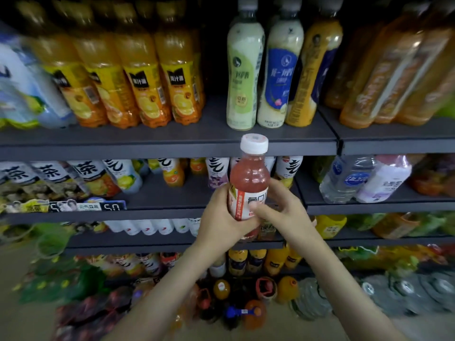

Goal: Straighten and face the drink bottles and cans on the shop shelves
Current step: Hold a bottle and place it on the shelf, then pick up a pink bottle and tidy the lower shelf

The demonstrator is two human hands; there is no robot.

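A pink-red drink bottle [249, 178] with a white cap and a white and red label is held upright in front of the shelves, off any shelf. My left hand [221, 217] wraps its lower body from the left. My right hand [278, 207] grips the label from the right, thumb across the front. The bottle's base is hidden behind my fingers. Behind it runs the front edge of the top grey shelf [172, 143], carrying orange juice bottles [147, 89] and pale milky bottles [243, 75].
The second shelf [172, 210] carries tea and flavoured drink bottles [123, 173] with price tags at left, and water bottles [344, 178] at right. Lower shelves hold white bottles [147, 226] and yellow bottles [270, 260]. Large bottles stand on the floor [234, 303].
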